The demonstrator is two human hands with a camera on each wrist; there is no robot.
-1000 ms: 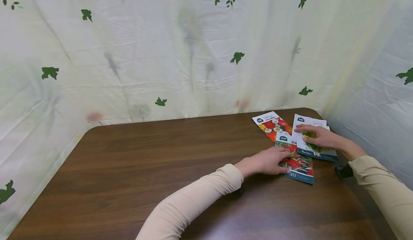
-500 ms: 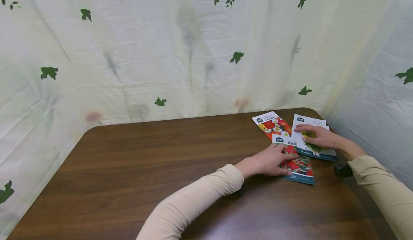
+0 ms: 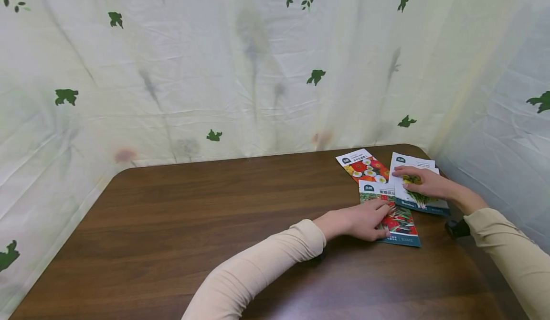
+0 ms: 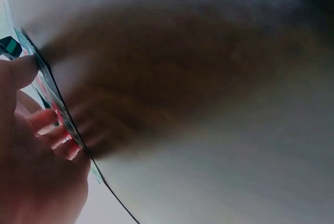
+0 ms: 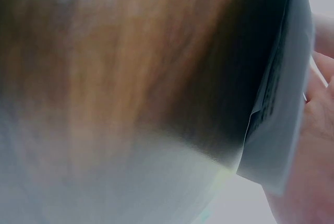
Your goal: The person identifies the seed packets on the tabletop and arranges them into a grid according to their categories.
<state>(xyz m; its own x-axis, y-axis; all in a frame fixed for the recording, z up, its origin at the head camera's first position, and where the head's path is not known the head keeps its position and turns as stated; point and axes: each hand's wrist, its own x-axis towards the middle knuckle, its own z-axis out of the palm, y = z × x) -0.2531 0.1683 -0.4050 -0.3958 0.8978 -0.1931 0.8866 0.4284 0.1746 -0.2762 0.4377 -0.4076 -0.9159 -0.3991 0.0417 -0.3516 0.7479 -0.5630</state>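
Observation:
My left hand rests on a red flower packet with a dark teal bottom band, fingers spread over its picture. From the left wrist view, the fingertips touch the packet's printed face, seen nearly edge-on. My right hand lies over a white packet with a leafy green vegetable picture. Another white packet shows from under it. The right wrist view has packet edges standing slightly off the wood, with the palm behind. The red flower packet's right side tucks under the white ones.
A packet with orange and white flowers lies behind, its lower end covered by the red one. The brown wooden table stretches left. White leaf-print curtains hang along its back and right sides.
The red flower packet has turned slightly under my left hand: its top edge shifted left and toward me, covering more of the orange flower packet. My right hand has stayed in place.

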